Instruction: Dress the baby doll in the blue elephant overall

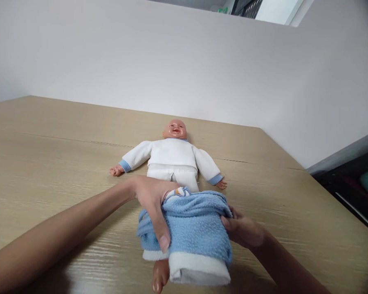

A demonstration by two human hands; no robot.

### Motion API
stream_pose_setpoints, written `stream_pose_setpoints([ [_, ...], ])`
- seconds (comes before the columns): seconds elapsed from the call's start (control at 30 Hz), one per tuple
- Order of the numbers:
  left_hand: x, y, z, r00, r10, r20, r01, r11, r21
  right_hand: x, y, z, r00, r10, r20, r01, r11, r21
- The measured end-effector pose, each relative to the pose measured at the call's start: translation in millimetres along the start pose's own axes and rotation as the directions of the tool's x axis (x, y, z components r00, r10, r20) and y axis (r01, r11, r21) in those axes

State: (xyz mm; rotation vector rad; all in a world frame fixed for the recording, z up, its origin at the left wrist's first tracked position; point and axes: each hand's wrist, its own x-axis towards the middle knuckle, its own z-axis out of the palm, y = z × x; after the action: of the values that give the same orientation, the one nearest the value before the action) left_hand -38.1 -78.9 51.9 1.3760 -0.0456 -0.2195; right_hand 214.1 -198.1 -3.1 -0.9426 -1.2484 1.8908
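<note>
A baby doll (pixel 171 157) in a white top lies on its back on the wooden table (pixel 49 163), head away from me. Fluffy blue trousers (pixel 196 232) with white cuffs cover its legs, bunched around the thighs. My left hand (pixel 151 204) grips the left side of the trousers, thumb over the fabric. The right side of the waistband is pinched in my right hand (pixel 242 228). One bare doll foot (pixel 160 277) sticks out below the left cuff.
A white wall (pixel 184 61) rises just behind the table's far edge. Dark furniture with a teal item (pixel 355 183) stands off the table's right side. Bare wood surrounds the doll on both sides.
</note>
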Motion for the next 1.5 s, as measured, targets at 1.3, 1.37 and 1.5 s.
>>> stream_pose_setpoints([
  [1.3,8.2,0.9,29.1,0.912,0.072,-0.404,0.151,0.856,0.494,-49.3,54.2,111.9,0.706,-0.081,-0.703,-0.205,0.927,-0.313],
  [1.37,8.4,5.6,33.6,0.892,-0.022,-0.452,0.303,0.772,0.559,-50.8,64.3,114.2,0.676,-0.122,-0.726,-0.177,0.93,-0.321],
  [1.5,10.4,12.4,42.8,0.82,-0.163,-0.549,0.526,0.595,0.608,-54.8,74.0,112.0,0.612,-0.2,-0.765,-0.091,0.943,-0.319],
])
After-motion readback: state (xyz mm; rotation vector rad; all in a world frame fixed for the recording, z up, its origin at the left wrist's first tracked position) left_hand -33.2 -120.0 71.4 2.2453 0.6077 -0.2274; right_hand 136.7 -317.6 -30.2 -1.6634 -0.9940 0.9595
